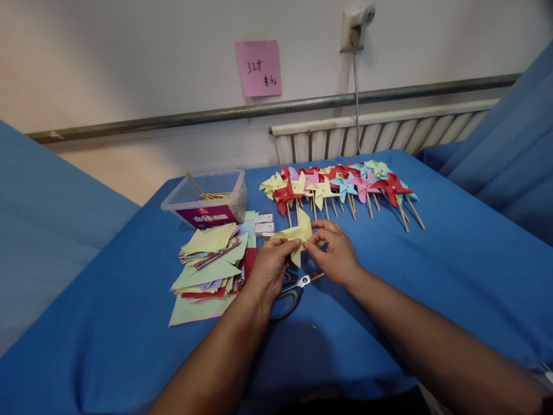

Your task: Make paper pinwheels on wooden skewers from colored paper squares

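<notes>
Between my two hands is a yellow paper pinwheel [304,226], its blades folded and spread above my fingers. My left hand [276,260] pinches it from the left, thumb near its centre. From the right, my right hand [333,251] is closed on it with thumb and fingers at the centre; whether it also holds a pin is too small to tell. Scissors [292,297] with dark handles lie on the table just below my hands. A thin stick end [318,276] shows beside their pivot.
Stacked coloured paper [211,271] lies left of my hands. Behind it stands a plastic tub [242,199] holding sticks [216,196]. Small white boxes [264,226] sit near the tub. Several pinwheels on sticks [324,191] lie at the back of the blue-covered table [458,265]. Curtains hang at both sides.
</notes>
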The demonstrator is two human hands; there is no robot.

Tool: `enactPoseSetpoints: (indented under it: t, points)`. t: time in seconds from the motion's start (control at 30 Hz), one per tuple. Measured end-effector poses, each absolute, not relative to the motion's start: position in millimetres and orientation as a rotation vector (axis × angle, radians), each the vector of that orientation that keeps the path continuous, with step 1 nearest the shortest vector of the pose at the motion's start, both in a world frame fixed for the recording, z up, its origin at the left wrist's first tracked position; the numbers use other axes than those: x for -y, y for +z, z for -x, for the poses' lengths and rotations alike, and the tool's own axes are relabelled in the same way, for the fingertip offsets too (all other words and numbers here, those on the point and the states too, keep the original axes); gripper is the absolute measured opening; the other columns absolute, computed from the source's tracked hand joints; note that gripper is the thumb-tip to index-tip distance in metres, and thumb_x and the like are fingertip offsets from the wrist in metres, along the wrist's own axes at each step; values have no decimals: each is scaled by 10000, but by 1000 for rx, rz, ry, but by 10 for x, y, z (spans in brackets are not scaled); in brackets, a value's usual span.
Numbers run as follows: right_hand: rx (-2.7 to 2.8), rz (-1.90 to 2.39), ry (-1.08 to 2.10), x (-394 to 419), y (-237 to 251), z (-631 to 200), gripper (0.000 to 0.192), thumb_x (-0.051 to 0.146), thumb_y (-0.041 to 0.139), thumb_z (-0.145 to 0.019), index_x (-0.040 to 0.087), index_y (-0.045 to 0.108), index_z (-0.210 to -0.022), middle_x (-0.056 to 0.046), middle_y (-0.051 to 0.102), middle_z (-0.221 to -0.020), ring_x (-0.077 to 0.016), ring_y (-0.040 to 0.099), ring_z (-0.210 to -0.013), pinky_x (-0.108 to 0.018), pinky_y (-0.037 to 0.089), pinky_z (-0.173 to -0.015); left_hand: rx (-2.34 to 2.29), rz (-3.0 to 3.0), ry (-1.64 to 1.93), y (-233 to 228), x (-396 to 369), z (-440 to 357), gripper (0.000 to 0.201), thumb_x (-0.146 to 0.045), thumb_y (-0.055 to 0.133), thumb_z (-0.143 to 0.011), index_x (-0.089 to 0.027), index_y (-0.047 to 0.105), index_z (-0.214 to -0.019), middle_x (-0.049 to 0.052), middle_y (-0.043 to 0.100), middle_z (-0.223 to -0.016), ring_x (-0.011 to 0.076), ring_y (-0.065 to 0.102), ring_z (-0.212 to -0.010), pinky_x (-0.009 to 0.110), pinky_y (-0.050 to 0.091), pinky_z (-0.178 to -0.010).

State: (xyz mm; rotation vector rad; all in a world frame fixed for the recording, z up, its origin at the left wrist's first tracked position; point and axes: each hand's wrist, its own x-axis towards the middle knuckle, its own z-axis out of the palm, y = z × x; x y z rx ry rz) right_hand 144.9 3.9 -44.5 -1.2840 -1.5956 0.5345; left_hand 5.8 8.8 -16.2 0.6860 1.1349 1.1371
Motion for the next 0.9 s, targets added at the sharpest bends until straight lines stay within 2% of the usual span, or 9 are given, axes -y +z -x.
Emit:
enactPoseSetpoints:
  t: [0.9]
  points:
    - [1604,1274,611,-43,-458,-1439,112,217,634,-730,217,576,-635,-66,637,-1023,-224,600,-1000,-380,458,-872,-1185,-746,1087,-245,-121,-30,223,-204,793,-524,-136,610,-632,-5,598,-563,97,527,-496,223,398,-524]
